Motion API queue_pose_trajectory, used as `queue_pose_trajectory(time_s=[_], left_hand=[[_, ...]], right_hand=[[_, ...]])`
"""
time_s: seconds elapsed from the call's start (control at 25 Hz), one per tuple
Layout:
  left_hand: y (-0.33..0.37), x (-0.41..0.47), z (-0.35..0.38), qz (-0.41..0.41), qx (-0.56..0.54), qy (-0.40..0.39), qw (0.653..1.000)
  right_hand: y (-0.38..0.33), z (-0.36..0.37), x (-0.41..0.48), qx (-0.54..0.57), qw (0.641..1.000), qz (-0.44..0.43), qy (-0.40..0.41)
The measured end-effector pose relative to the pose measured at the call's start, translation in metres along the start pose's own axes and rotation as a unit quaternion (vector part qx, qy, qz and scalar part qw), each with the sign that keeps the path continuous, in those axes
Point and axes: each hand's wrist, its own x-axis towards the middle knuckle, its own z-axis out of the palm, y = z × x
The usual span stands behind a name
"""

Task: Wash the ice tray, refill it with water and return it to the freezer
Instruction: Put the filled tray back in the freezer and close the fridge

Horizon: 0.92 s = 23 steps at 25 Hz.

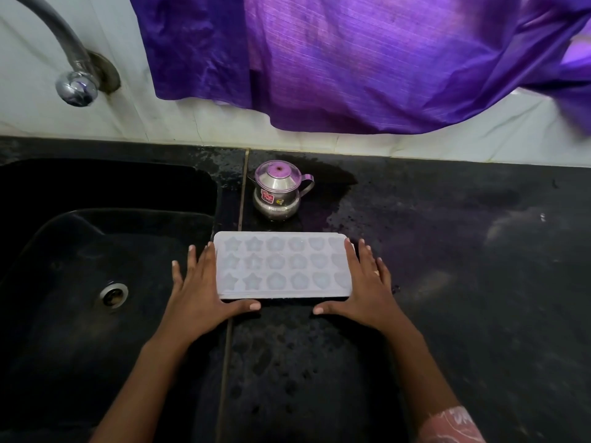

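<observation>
A white ice tray (283,265) with star, flower and heart moulds lies flat on the black counter (447,251), just right of the sink. My left hand (204,292) lies against the tray's left end, fingers straight, thumb along the front edge. At the tray's right end my right hand (364,289) mirrors it, fingers straight and thumb on the front edge. Whether the moulds hold water I cannot tell.
A black sink (80,251) with a steel drain (113,294) fills the left. A steel tap (68,62) comes out of the white wall above it. A small steel pot with a clear lid (278,190) stands behind the tray. Purple cloth (351,59) hangs over the wall.
</observation>
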Motion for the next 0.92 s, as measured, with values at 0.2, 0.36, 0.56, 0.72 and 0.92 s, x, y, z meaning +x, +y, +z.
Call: queue_pose_trajectory(time_s=[0.2,0.36,0.56,0.72,0.92], left_hand=[[-0.001,0.000,0.005,0.031,-0.060,0.011,0.998],[-0.004,0.000,0.009,0.038,-0.094,0.014,0.995],[-0.005,-0.011,0.008,0.028,-0.127,0.014,0.991],[-0.006,-0.028,0.000,0.028,-0.148,0.027,0.988],[-0.009,-0.053,-0.010,0.014,-0.160,0.039,0.986]], right_hand=[[-0.005,0.005,0.004,0.052,0.998,0.000,0.018],[-0.010,0.005,0.005,0.103,0.994,-0.001,0.030],[-0.016,-0.001,-0.002,0.110,0.993,-0.015,0.032],[-0.026,-0.005,-0.014,0.114,0.993,-0.030,0.027],[-0.041,-0.007,-0.027,0.105,0.994,-0.035,0.015]])
